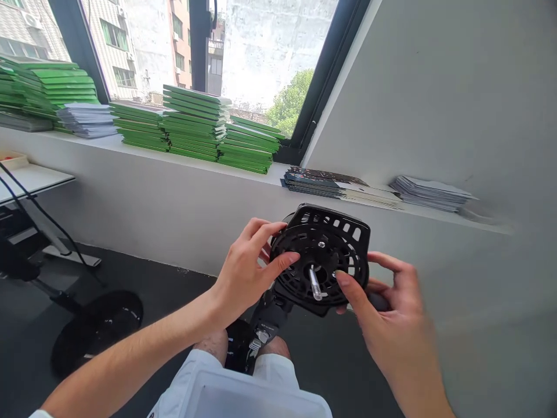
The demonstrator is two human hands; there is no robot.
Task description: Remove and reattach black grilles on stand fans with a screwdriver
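A black slotted housing (304,293), like the motor head of a standing fan, is tilted up in front of me, with a threaded metal shaft (315,283) sticking out of its centre. My left hand (256,255) grips its left side, thumb on the front face and fingers over the upper rim. My right hand (387,296) holds the right side, thumb near the shaft and other fingers behind. A dark rounded piece (378,301) shows under the right palm; I cannot tell whether it belongs to the housing. Below hangs a black stand neck (272,316) with a metal clamp.
Stacks of green-edged booklets (191,128) and papers (430,193) lie on the window ledge close ahead. A wall rises at right. A round black base (98,331) with a pole stands at left, near a white table (39,180). A translucent plastic box (256,397) rests at my lap.
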